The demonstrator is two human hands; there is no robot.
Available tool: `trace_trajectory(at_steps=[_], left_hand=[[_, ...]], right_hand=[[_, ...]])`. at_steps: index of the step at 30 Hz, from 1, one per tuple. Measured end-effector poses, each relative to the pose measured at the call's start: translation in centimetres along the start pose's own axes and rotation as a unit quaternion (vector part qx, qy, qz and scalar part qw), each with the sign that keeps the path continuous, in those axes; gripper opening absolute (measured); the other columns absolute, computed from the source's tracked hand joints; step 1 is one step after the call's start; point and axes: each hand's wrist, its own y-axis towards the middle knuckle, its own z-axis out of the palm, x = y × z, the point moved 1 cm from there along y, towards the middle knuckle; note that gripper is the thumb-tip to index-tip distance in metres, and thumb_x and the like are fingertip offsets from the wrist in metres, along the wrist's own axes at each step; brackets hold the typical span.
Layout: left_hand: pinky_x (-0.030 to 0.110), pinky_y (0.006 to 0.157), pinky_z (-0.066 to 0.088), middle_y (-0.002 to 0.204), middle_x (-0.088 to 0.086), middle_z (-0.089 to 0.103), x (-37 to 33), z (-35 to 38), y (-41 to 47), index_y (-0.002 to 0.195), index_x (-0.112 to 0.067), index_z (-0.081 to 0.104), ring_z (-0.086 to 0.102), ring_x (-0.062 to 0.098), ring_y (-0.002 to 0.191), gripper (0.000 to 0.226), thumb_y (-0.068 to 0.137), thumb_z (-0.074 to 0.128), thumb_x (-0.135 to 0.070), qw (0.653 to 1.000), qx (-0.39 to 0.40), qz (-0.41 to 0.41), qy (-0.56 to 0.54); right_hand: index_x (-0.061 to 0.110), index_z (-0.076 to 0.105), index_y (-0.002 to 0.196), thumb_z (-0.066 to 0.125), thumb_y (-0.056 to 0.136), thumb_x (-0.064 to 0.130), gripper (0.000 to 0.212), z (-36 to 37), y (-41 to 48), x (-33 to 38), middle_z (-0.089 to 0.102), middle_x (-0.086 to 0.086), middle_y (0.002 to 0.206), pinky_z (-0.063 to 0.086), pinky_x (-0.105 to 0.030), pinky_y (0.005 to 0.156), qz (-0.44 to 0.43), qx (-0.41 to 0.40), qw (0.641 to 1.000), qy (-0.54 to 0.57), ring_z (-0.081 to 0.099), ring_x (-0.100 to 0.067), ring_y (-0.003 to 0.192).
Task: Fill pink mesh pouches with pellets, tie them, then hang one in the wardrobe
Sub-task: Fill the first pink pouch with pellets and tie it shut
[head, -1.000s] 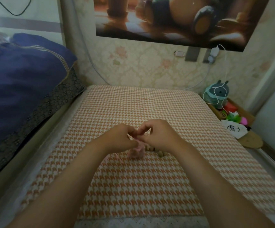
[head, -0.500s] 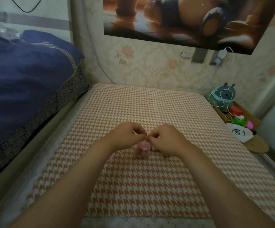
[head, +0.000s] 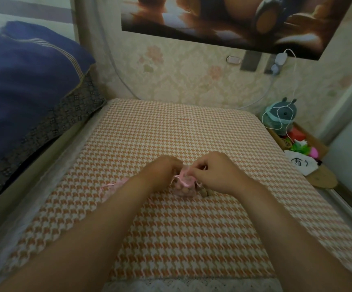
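Observation:
A pink mesh pouch (head: pixel 185 187) holding brown pellets stands on the orange houndstooth cloth (head: pixel 171 228) between my hands. My left hand (head: pixel 162 172) pinches the pouch's gathered neck and drawstring from the left. My right hand (head: pixel 217 172) pinches the drawstring from the right, fingers closed. A few loose brown pellets (head: pixel 204 192) lie just right of the pouch, under my right hand. Another pink mesh pouch (head: pixel 114 185) lies flat on the cloth, partly hidden behind my left forearm.
A navy quilt (head: pixel 27 81) on a patterned mattress rises at the left. At the right, a low shelf carries a grey plush toy (head: pixel 281 115) with a white cable, coloured items and a white drawstring bag (head: pixel 299 164). The wallpapered wall stands behind.
My hands have stayed on the pouch's neck, fingers working the drawstring; the pouch top has bunched tighter. The camera view shifted slightly.

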Motion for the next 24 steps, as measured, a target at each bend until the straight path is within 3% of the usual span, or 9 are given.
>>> trace_trajectory(at_steps=[3, 9, 13, 16, 20, 24], left_hand=[[0.041, 0.068, 0.053, 0.079, -0.003, 0.067, 0.4, 0.1, 0.3, 0.074, -0.028, 0.069, 0.061, 0.021, 0.074, 0.024, 0.078, 0.055, -0.009, 1.000, 0.006, -0.011, 0.003], [0.024, 0.069, 0.041, 0.085, -0.002, 0.063, 1.2, 0.7, 0.6, 0.096, -0.018, 0.075, 0.062, 0.020, 0.082, 0.016, 0.089, 0.061, -0.013, 0.998, -0.031, -0.057, -0.003], [0.028, 0.066, 0.053, 0.091, -0.002, 0.065, 1.1, 0.3, -0.2, 0.110, -0.020, 0.066, 0.063, 0.013, 0.073, 0.020, 0.090, 0.065, -0.016, 0.986, -0.055, -0.111, -0.114], [0.026, 0.077, 0.053, 0.092, -0.009, 0.064, 0.3, -1.1, -1.0, 0.102, -0.021, 0.066, 0.061, 0.009, 0.080, 0.013, 0.089, 0.068, -0.022, 0.980, -0.099, -0.120, -0.122], [0.007, 0.068, 0.044, 0.086, -0.014, 0.066, -1.9, -3.4, -2.5, 0.093, -0.026, 0.067, 0.061, 0.003, 0.081, 0.007, 0.087, 0.071, -0.028, 0.972, -0.143, -0.094, -0.158], [0.008, 0.070, 0.044, 0.093, -0.013, 0.068, -4.2, -3.9, -2.9, 0.093, -0.027, 0.069, 0.061, -0.001, 0.084, 0.006, 0.087, 0.071, -0.028, 0.972, -0.146, -0.056, -0.175]], right_hand=[[0.030, 0.078, 0.074, 0.065, 0.091, 0.042, 0.025, 0.3, 0.3, 0.0, 0.073, 0.007, 0.068, 0.059, -0.042, 0.065, -0.002, 0.003, 1.000, 0.002, 0.068, -0.012, 0.062], [0.031, 0.077, 0.072, 0.065, 0.091, 0.040, 0.024, 0.4, 0.7, -0.4, 0.074, 0.007, 0.071, 0.060, -0.047, 0.068, 0.006, 0.000, 1.000, -0.003, 0.070, -0.016, 0.067], [0.025, 0.078, 0.075, 0.066, 0.091, 0.037, 0.024, 0.2, 0.4, -0.4, 0.074, 0.005, 0.072, 0.060, -0.045, 0.070, 0.009, 0.002, 1.000, 0.003, 0.069, -0.015, 0.065], [0.024, 0.078, 0.074, 0.066, 0.092, 0.039, 0.026, -0.2, 0.2, -0.3, 0.073, 0.004, 0.069, 0.059, -0.044, 0.069, 0.011, 0.000, 1.000, -0.002, 0.068, -0.016, 0.064], [0.026, 0.080, 0.079, 0.066, 0.090, 0.035, 0.020, -0.3, 0.0, -0.2, 0.076, 0.007, 0.076, 0.060, -0.044, 0.072, 0.023, 0.004, 1.000, -0.004, 0.070, -0.014, 0.068], [0.029, 0.081, 0.082, 0.064, 0.090, 0.031, 0.018, -0.4, -0.3, 0.0, 0.076, 0.005, 0.075, 0.060, -0.042, 0.071, 0.029, 0.015, 0.999, 0.004, 0.071, -0.016, 0.070]])
